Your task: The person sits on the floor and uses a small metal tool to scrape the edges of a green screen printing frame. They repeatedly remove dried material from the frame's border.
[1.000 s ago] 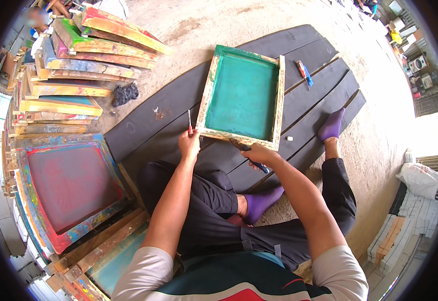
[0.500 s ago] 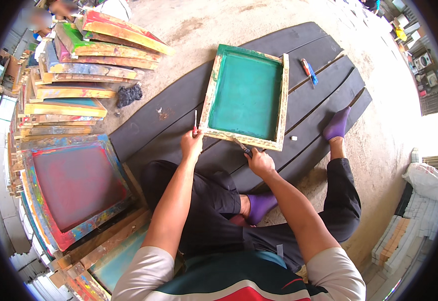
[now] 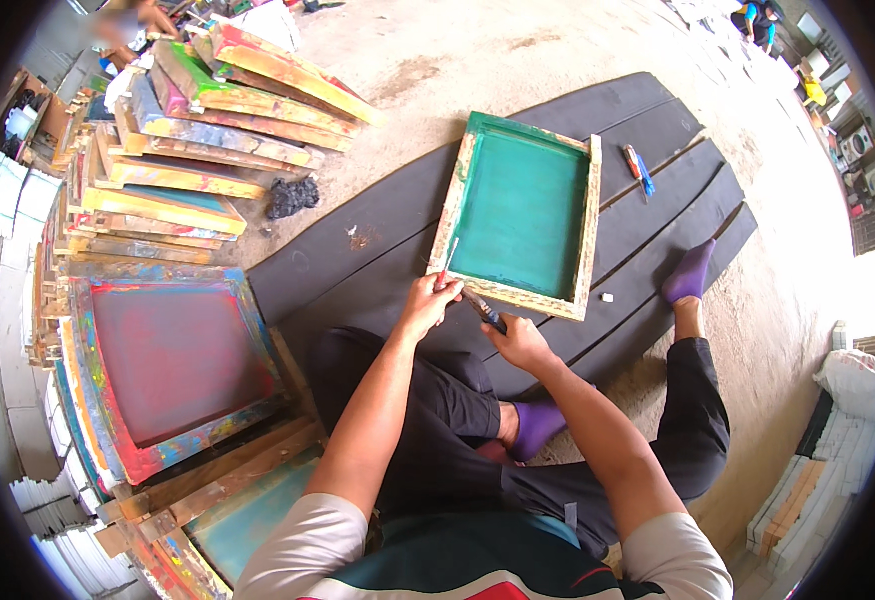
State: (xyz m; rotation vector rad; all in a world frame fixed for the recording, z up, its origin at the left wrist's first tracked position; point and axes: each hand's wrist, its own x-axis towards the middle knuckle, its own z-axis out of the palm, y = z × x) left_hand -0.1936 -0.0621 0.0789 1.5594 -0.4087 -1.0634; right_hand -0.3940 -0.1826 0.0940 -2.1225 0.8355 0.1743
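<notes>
While the person sits on the ground with legs spread, both hands meet at the near left corner of the frame.
Carrier: dark boards [image 3: 377, 240] laid flat on the sandy ground.
Frame: wooden screen frame with green mesh [image 3: 522, 215], flat on the boards near their middle.
Left hand [image 3: 425, 303]: closed on a thin red-tipped stick [image 3: 447, 262], which stands upright against the frame's near left corner.
Right hand [image 3: 519, 343]: closed on a dark-handled tool [image 3: 484, 311], its tip at the frame's near rail, just beside the left hand.
Step in hand: by appearance, work on the near left corner joint or mesh edge.
Next move: judged to need steady pressure at that corner, the frame kept from sliding.
Nearby: blue and red pens [image 3: 639, 168] by the frame's far right corner; stacked paint-stained frames [image 3: 187, 150] off the left edge; a red-mesh frame [image 3: 172, 360] by the left knee.
</notes>
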